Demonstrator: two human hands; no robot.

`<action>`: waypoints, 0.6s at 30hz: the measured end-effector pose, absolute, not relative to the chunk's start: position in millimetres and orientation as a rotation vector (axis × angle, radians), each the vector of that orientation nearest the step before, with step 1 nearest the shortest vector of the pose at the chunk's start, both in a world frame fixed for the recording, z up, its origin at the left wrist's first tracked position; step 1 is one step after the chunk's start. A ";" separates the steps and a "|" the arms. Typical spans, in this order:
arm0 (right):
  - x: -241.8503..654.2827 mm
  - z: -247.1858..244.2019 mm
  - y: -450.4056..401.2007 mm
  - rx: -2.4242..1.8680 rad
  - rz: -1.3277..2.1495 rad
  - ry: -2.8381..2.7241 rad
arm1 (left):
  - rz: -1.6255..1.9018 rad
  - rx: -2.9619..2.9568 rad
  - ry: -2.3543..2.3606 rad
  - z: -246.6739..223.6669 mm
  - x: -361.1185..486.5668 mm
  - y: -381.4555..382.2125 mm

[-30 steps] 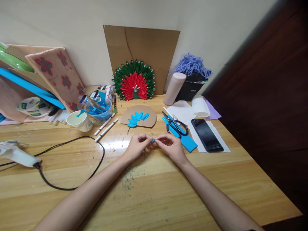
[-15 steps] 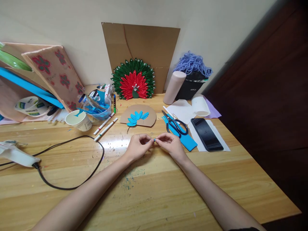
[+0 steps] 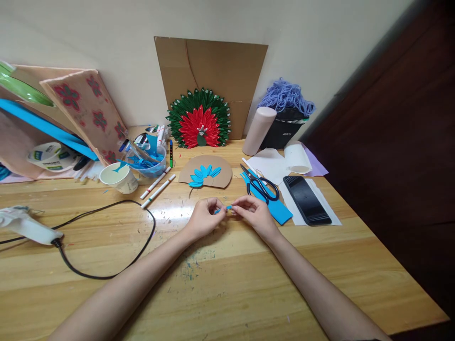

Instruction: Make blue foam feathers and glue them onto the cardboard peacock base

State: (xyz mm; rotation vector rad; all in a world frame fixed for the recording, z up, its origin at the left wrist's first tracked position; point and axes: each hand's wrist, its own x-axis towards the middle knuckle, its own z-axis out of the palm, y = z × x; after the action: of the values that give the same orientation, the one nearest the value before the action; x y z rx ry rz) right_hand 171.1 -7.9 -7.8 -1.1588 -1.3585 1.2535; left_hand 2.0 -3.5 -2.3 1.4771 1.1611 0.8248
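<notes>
A small piece of blue paper (image 3: pixel 229 208) is pinched between my two hands above the table. My left hand (image 3: pixel 205 217) grips its left end, and the fingertips of my right hand (image 3: pixel 255 213) are closed on its right end. Just beyond them lies a rounded cardboard piece (image 3: pixel 223 176) with several blue petals (image 3: pixel 204 174) fanned out on it. Black-handled scissors (image 3: pixel 261 185) rest on a blue paper strip (image 3: pixel 280 211) close to my right hand.
A glue gun (image 3: pixel 28 225) with a looping black cord lies at left. Behind it stand a paper cup (image 3: pixel 122 182) and a tub of blue scraps (image 3: pixel 151 166). A red and green peacock craft (image 3: pixel 199 121) leans on cardboard at the back. A phone (image 3: pixel 307 200) lies at right.
My fingertips have moved slightly apart, so more of the blue paper shows between them. The whole view has shifted a little; the things on the table stay where they were.
</notes>
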 end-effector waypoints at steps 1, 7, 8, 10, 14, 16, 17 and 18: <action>172.2 -5.9 -8.7 -1.145 1.196 -1.431 | 0.831 1.454 1.158 -1.6 1.6 -3.1; 178.2 3.2 -12.6 -0.980 0.653 -1.915 | 0.816 1.395 1.062 3.3 0.1 -2.8; 178.4 3.7 -13.1 -0.964 0.620 -1.943 | 0.798 1.392 1.033 3.2 0.1 -3.4; 177.9 4.1 -13.7 -0.961 0.607 -1.959 | 0.782 1.396 0.987 2.5 0.2 -4.5; 173.6 2.2 -13.6 -1.102 0.754 -1.778 | 0.825 1.431 0.978 1.1 0.5 -5.6; 170.3 0.1 -13.2 -1.174 0.920 -1.611 | 0.834 1.437 0.989 1.0 0.6 -5.2; 168.6 -1.0 -13.0 -1.193 0.997 -1.541 | 0.833 1.436 0.999 1.0 0.7 -5.0; 167.0 -2.1 -13.0 -1.202 1.060 -1.492 | 0.828 1.433 1.009 0.9 0.8 -4.8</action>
State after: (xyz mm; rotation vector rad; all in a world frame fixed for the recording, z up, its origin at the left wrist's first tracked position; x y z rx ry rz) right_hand 167.0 -13.0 -2.1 -1.2024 -1.4915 1.0600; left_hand 0.8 -4.8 0.9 1.4334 1.0091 0.8278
